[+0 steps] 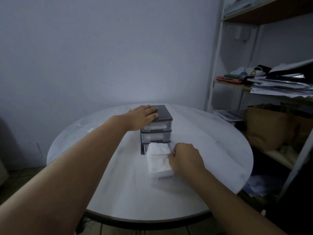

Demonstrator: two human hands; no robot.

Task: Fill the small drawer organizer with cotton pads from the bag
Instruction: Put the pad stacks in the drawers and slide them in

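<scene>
A small grey drawer organizer [162, 114] with three clear drawers stands near the middle of a round white table [118, 192]. My left hand [144, 117] lies flat on its top. The two upper drawers are pushed in and show white pads inside. The bottom drawer [166, 175] is pulled far out toward me and is full of white cotton pads [158, 158]. My right hand [185, 157] is curled at the drawer's right side, fingers touching the pads and the drawer's edge. A clear plastic bag [88, 127] lies flat at the table's back left.
A white-framed shelf unit [218, 53] stands right of the table, with stacked papers [279, 83] and a brown paper bag [265, 126]. A plain wall is behind the table. The table's near edge is dark-rimmed.
</scene>
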